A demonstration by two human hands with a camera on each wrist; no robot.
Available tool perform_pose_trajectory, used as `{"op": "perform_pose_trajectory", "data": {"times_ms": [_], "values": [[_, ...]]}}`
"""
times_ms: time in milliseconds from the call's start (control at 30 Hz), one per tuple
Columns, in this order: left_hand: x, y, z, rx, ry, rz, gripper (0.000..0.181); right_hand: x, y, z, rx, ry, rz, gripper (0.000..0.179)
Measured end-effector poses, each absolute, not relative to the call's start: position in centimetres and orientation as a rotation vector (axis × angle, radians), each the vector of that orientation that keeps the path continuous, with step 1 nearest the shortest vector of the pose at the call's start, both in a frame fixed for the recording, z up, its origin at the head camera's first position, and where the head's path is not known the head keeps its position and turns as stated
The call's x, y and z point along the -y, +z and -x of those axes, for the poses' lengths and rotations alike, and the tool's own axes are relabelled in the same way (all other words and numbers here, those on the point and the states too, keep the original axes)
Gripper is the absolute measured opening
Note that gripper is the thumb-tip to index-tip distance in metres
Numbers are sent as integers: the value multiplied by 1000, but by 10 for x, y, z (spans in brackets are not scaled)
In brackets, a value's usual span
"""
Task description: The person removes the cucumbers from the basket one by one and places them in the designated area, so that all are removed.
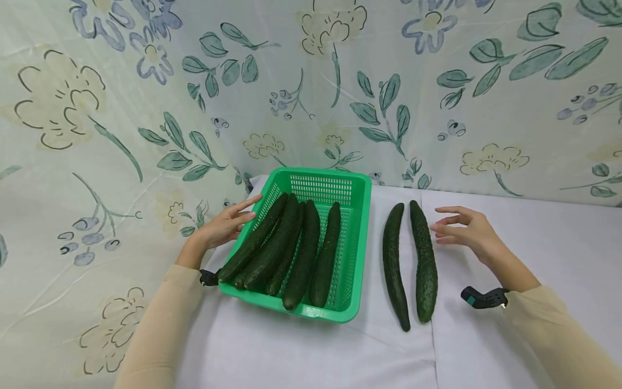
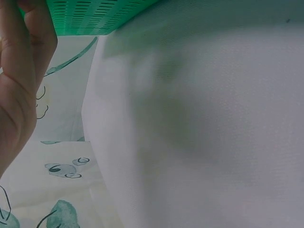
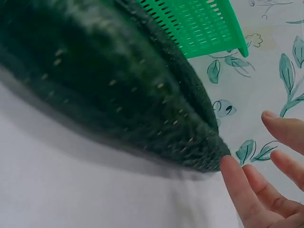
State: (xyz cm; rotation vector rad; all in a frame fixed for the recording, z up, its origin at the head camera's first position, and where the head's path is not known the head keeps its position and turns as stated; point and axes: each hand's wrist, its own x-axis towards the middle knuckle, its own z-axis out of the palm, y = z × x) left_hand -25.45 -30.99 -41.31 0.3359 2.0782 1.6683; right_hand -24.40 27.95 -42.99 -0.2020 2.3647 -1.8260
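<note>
A green plastic basket point(image 1: 362, 243) with slotted walls holds several dark green cucumbers point(image 1: 307, 254), lying lengthwise side by side. My left hand point(image 1: 224, 224) is at its left rim, fingers extended against the edge; in the left wrist view the hand point(image 2: 21, 71) is partly cut off beside the basket wall point(image 2: 90, 16). Two more cucumbers lie on the cloth right of the basket: a slim curved one point(image 1: 394, 265) and a thicker bumpy one point(image 1: 424, 265). Close to the bumpy one's far end, my right hand point(image 1: 466, 232) has its fingers spread and loosely bent, holding nothing.
White cloth point(image 1: 534, 232) covers the table. Behind it and along the left hangs a floral fabric point(image 1: 311, 124), meeting the table just past the basket's far side. Each wrist wears a black camera mount point(image 1: 486, 298).
</note>
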Motion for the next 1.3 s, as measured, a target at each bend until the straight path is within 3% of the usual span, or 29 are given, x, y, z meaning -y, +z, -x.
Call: {"op": "perform_pose_trajectory", "data": {"times_ms": [667, 1300], "values": [[311, -413, 255, -2069, 1677, -351, 56, -211, -362, 255, -2149, -2003, 271, 46], [310, -413, 254, -2077, 1670, -349, 57, -129, -339, 267, -2025, -1950, 238, 60]]}}
